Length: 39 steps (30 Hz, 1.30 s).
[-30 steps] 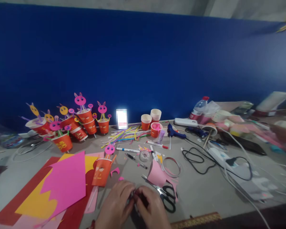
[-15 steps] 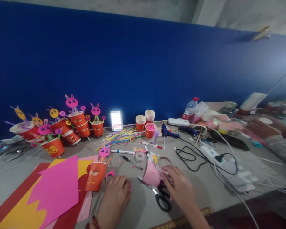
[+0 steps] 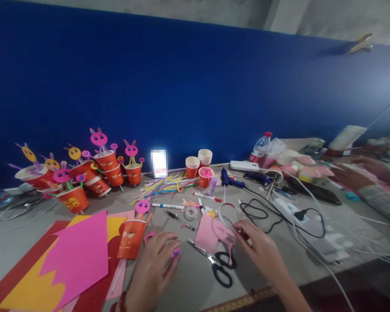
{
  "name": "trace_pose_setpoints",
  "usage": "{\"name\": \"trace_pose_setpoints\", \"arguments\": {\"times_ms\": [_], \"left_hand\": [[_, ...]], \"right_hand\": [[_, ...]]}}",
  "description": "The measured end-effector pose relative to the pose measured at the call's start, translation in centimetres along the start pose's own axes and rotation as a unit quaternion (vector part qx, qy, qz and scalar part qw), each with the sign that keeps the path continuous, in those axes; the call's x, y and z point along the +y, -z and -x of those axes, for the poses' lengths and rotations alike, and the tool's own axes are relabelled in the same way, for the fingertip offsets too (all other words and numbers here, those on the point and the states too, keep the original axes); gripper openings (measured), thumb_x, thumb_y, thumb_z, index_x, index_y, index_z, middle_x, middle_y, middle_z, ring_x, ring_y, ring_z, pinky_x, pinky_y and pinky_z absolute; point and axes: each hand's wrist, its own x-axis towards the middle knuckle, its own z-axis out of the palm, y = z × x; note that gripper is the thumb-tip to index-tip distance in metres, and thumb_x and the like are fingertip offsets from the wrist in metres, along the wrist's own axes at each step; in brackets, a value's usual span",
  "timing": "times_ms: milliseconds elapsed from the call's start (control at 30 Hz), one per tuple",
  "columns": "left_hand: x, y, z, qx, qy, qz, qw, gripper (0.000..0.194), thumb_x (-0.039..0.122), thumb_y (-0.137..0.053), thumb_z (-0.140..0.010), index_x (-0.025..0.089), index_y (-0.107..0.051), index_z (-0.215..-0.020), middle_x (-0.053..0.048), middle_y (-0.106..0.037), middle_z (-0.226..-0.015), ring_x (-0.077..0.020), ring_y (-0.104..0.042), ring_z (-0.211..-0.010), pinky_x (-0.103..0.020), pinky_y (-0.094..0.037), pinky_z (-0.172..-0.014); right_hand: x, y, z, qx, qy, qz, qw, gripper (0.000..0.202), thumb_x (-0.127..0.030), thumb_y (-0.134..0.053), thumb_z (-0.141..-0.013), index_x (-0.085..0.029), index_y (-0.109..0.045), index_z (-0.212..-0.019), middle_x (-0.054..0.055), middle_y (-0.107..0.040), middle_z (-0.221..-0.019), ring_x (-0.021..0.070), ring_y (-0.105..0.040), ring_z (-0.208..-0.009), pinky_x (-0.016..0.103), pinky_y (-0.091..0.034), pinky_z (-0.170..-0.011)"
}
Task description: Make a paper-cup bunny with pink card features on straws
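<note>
My left hand (image 3: 154,266) is closed loosely, with a small pink paper piece with a purple-blue middle (image 3: 176,252) at its fingertips. A roll of tape (image 3: 228,215) is at the fingertips of my right hand (image 3: 263,251), which pinch its near edge. Below that roll lie pale pink paper scraps (image 3: 208,234), partly under scissors (image 3: 211,260) with black handles. A pink paper cut-out (image 3: 149,236) lies just beyond my left hand. To its left stands a red paper cup (image 3: 131,240) with a pink rabbit-like head (image 3: 142,206).
Coloured sheets (image 3: 81,255) lie at the left, with decorated cups (image 3: 105,160) behind them. Pipe cleaners (image 3: 165,184), a marker (image 3: 168,206), a small tape roll (image 3: 191,212) and a blue glue gun (image 3: 230,180) lie beyond. Cables and a power strip (image 3: 284,208) occupy the right. Another person's hands (image 3: 347,175) are far right.
My right hand has drawn to the right and the tape roll has risen a little, uncovering the pink scraps. My left fingers have spread slightly, showing the small pink piece.
</note>
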Motion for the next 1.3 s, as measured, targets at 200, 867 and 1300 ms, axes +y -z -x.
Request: {"name": "trace_pose_setpoints", "arguments": {"times_ms": [200,867,1300], "left_hand": [[2.7,1.3,-2.9,-0.046,-0.047,0.088,0.994,0.046,0.026,-0.054,-0.097,0.026,-0.043,-0.141,-0.009,-0.054,-0.144,-0.0236,-0.047,-0.135,-0.041,-0.043,-0.109],[5.2,-1.1,-2.4,0.039,-0.015,0.133,0.99,0.018,0.008,-0.041,-0.094,0.021,-0.051,-0.103,-0.005,-0.065,-0.086,-0.0211,-0.06,-0.08,-0.037,-0.05,-0.077],[5.3,-1.1,-2.4,0.079,-0.032,0.112,0.99,0.022,0.006,-0.043,-0.091,0.022,-0.051,-0.103,-0.003,-0.068,-0.083,-0.0184,-0.066,-0.076,-0.035,-0.051,-0.083]], "right_hand": [[-4.1,0.5,0.5,-0.05,0.026,-0.146,0.988,0.011,-0.031,-0.053,-0.096,-0.022,-0.057,-0.089,0.001,-0.059,-0.08,0.0164,-0.06,-0.067,0.025,-0.048,-0.06],[-10.4,-4.7,2.4,0.161,0.04,-0.179,0.97,0.016,-0.018,-0.059,-0.092,-0.025,-0.062,-0.106,0.006,-0.066,-0.104,0.0206,-0.064,-0.099,0.029,-0.054,-0.087],[-10.6,-4.6,1.9,0.127,-0.012,-0.262,0.957,0.002,-0.024,-0.059,-0.093,-0.023,-0.061,-0.092,0.003,-0.063,-0.089,0.0185,-0.062,-0.082,0.026,-0.052,-0.073]]}}
